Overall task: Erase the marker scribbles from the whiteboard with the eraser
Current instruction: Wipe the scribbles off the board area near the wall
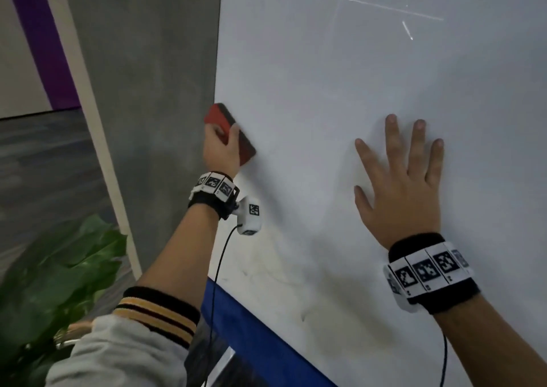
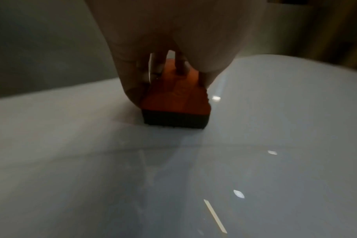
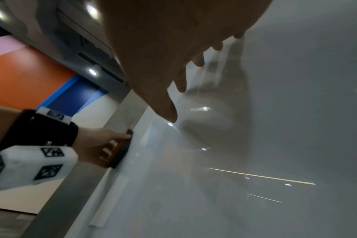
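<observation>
No legible text anywhere.

Both wrists: black bands (image 1: 435, 280) with white square-code tags; left carries white coded camera box (image 1: 250, 216), black cable (image 1: 217, 271); grey sleeve (image 1: 118, 354), striped cuff (image 1: 159, 312).

The whiteboard (image 1: 355, 90) is glossy and smooth, mirroring ceiling lights. The eraser (image 2: 174, 96) has a smooth red plastic back over a dark felt pad. The wall (image 1: 142, 61) looks matt grey.
</observation>
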{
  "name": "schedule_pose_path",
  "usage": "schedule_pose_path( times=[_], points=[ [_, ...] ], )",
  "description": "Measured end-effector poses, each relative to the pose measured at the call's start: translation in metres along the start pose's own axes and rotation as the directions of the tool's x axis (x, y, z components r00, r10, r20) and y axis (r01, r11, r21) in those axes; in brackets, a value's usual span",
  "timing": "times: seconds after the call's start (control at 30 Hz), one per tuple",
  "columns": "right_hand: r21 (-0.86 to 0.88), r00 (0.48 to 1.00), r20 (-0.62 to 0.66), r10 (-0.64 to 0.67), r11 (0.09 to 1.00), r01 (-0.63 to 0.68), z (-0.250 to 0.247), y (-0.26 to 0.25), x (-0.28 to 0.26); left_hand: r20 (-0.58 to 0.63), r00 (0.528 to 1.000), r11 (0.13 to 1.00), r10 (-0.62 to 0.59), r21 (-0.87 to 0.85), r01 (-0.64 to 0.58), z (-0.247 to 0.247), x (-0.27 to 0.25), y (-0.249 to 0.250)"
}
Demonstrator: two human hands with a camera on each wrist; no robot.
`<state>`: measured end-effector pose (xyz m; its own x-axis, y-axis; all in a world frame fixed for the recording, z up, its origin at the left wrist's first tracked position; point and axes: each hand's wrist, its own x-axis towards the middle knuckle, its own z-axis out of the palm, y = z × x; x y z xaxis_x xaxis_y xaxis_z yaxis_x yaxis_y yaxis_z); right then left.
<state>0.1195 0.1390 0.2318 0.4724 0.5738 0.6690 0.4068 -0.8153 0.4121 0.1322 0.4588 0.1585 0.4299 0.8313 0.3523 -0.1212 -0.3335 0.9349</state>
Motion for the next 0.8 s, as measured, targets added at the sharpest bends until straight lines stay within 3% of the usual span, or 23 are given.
schedule_pose_path(
  times=[0.13, 0.23, 0.3, 0.37, 0.4, 0.47, 0.5, 0.53, 0.57, 0.6, 0.67, 0.7, 0.73, 0.8],
  points=[
    [-0.009, 1.000, -0.012, 0.008, 1.000, -0.008, 0.008, 0.000, -0.001, 0.011, 0.947, 0.947, -0.320, 0.038, 0.320, -0.001, -0.019, -0.074],
    [0.002, 0.999, -0.031, 0.034, 0.999, -0.034, 0.011, -0.007, 0.001, 0.038, 0.932, 0.930, -0.362, 0.077, 0.358, -0.003, -0.035, -0.089],
    [0.009, 0.998, -0.045, 0.051, 0.999, -0.051, 0.014, -0.012, 0.001, 0.036, 0.973, 0.971, -0.227, 0.085, 0.223, -0.001, -0.039, -0.069],
    [0.015, 0.996, -0.054, 0.068, 0.998, -0.068, 0.016, -0.016, 0.001, 0.090, 0.995, 0.998, 0.031, 0.055, -0.036, 0.001, -0.047, -0.030],
    [0.016, 0.995, -0.056, 0.077, 0.997, -0.076, 0.017, -0.017, 0.001, 0.147, 0.969, 0.978, 0.197, 0.040, -0.205, 0.003, -0.053, -0.009],
    [0.020, 0.994, -0.064, 0.090, 0.996, -0.089, 0.019, -0.019, 0.001, 0.264, 0.846, 0.872, 0.463, 0.035, -0.488, 0.008, -0.064, 0.023],
    [0.020, 0.993, -0.069, 0.095, 0.995, -0.094, 0.020, -0.019, 0.001, 0.291, 0.797, 0.827, 0.530, 0.032, -0.561, 0.010, -0.066, 0.031],
    [0.021, 0.993, -0.071, 0.098, 0.995, -0.097, 0.021, -0.019, 0.002, 0.289, 0.778, 0.808, 0.558, 0.027, -0.589, 0.012, -0.064, 0.031],
    [0.025, 0.992, -0.073, 0.099, 0.995, -0.098, 0.022, -0.018, 0.002, 0.262, 0.793, 0.818, 0.550, 0.023, -0.575, 0.014, -0.060, 0.024],
    [0.028, 0.992, -0.074, 0.098, 0.995, -0.097, 0.022, -0.017, 0.002, 0.213, 0.842, 0.861, 0.495, 0.012, -0.509, 0.014, -0.052, 0.011],
    [0.020, 0.994, -0.065, 0.089, 0.996, -0.088, 0.022, -0.013, 0.001, 0.057, 0.968, 0.970, 0.243, -0.046, -0.240, 0.012, -0.033, -0.017],
    [0.014, 0.995, -0.059, 0.079, 0.997, -0.079, 0.022, -0.012, 0.000, -0.018, 0.996, 0.994, 0.089, -0.055, -0.090, 0.010, -0.024, -0.028],
    [0.010, 0.996, -0.058, 0.073, 0.997, -0.073, 0.022, -0.011, 0.000, -0.066, 0.998, 0.999, -0.014, -0.039, 0.011, 0.010, -0.020, -0.033],
    [0.021, 0.995, -0.065, 0.078, 0.997, -0.076, 0.022, -0.015, -0.001, -0.073, 0.997, 1.000, -0.015, -0.022, 0.014, 0.013, -0.032, -0.028]
  ],
)
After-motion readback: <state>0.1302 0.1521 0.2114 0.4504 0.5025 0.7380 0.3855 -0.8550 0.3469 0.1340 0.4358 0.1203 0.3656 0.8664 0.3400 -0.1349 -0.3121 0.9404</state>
